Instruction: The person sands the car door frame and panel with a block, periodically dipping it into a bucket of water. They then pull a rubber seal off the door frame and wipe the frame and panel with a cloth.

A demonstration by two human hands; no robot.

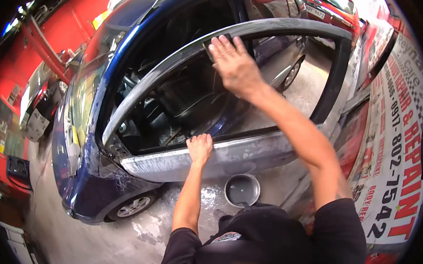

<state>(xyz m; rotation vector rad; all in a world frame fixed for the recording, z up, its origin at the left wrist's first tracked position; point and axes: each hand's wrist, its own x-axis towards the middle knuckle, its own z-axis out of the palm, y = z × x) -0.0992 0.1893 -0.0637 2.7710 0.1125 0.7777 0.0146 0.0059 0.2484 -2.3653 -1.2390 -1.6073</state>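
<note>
Grey, patchily coated car door [248, 156]: swung open, directly under both hands, with window opening between upper frame [289, 26] and lower ledge [239, 142]. Right hand [236, 71]: raised to upper frame, palm down, fingers nearly straight and set close together. Holding dark pad [208, 47] flat beneath fingers, against upper frame; thumb mostly hidden, firmness of hold: cannot tell. Left hand [199, 148]: placed lower, at lower ledge, fingers partly curled over edge and touching car door. Gripping lower ledge or only resting on it: cannot tell. To either side of left hand: whitish smears and streaks on door skin. Below and to right of left hand: round bucket [226, 190] with grey liquid, set on floor [96, 240] near lower edge of car door. Wet patches on floor, just left of bucket. To left of left hand: dark blue car [90, 166], with front wheel [132, 207] lower down. Beyond right hand: red car [339, 19]. Well to right of right hand: white banner [398, 137] with red and black lettering, including "REPAINT".
</note>
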